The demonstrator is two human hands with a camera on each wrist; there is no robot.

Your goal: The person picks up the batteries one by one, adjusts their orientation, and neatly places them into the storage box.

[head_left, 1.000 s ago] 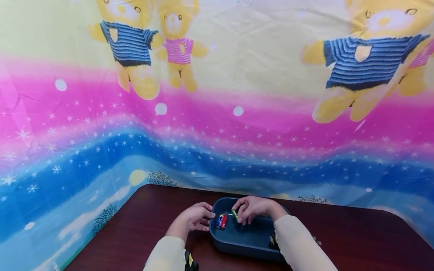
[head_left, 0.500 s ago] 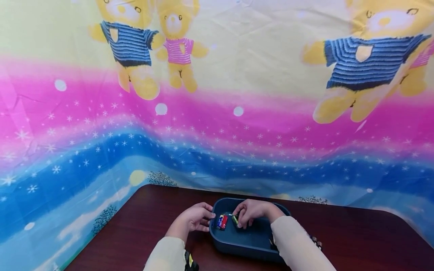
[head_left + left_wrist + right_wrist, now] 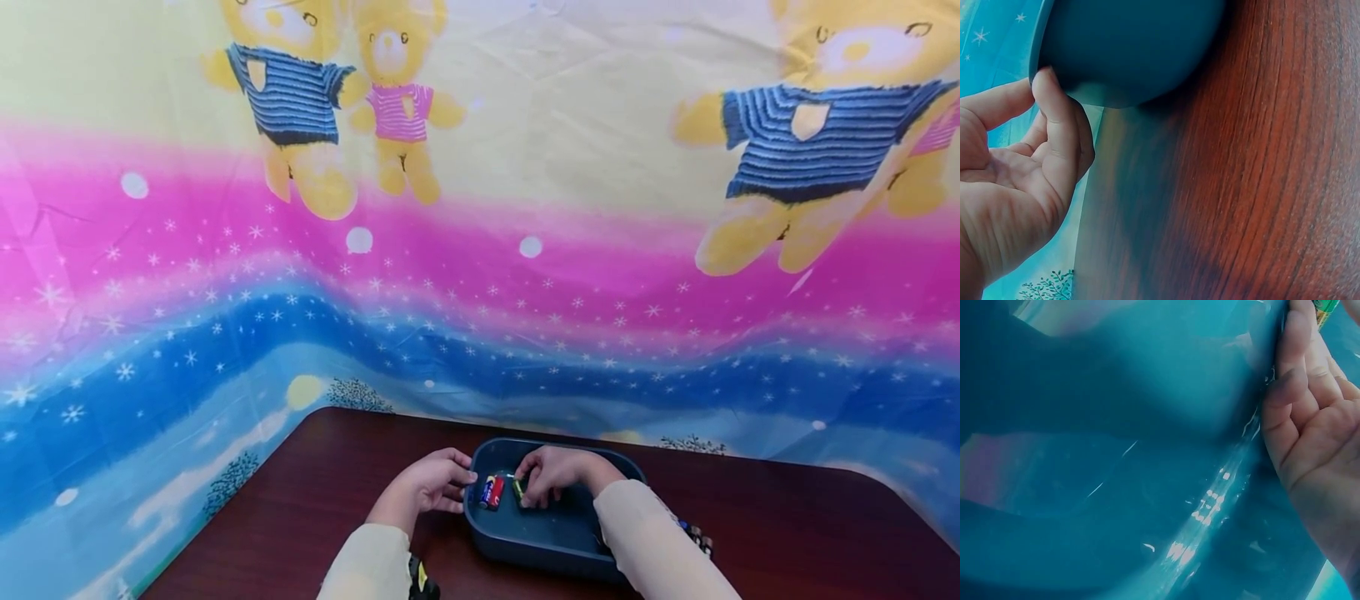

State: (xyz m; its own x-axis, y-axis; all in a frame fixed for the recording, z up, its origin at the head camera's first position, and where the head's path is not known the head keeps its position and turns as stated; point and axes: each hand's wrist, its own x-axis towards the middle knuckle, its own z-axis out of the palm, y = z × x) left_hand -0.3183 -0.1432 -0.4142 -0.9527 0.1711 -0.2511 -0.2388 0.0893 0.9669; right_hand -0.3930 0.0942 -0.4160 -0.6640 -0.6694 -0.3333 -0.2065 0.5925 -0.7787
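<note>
In the head view my left hand (image 3: 438, 479) pinches the left rim of a dark blue oblong tray (image 3: 540, 554) between thumb and fingers. The left wrist view shows that hand (image 3: 1029, 150) at the tray's wall (image 3: 1129, 50), close up. Over the tray's floor, my right hand (image 3: 555, 475) pinches a slim green battery (image 3: 517, 490) with its fingertips. Blue and red batteries (image 3: 491, 492) lie just left of it in the tray. From the right wrist, the hand (image 3: 1319, 419) shows low inside the tray, and only an end of the green battery (image 3: 1325, 309) is visible.
The tray stands on a dark red-brown wooden table (image 3: 375, 467). Several small dark, shiny objects (image 3: 697, 540) lie beyond the right sleeve, partly hidden by it. A printed cloth (image 3: 480, 317) with bears hangs behind the table's far edge.
My right hand has lowered slightly with the green battery, toward the tray floor beside the blue and red batteries. The right sleeve has shifted a little left. My left hand stays at the rim.
</note>
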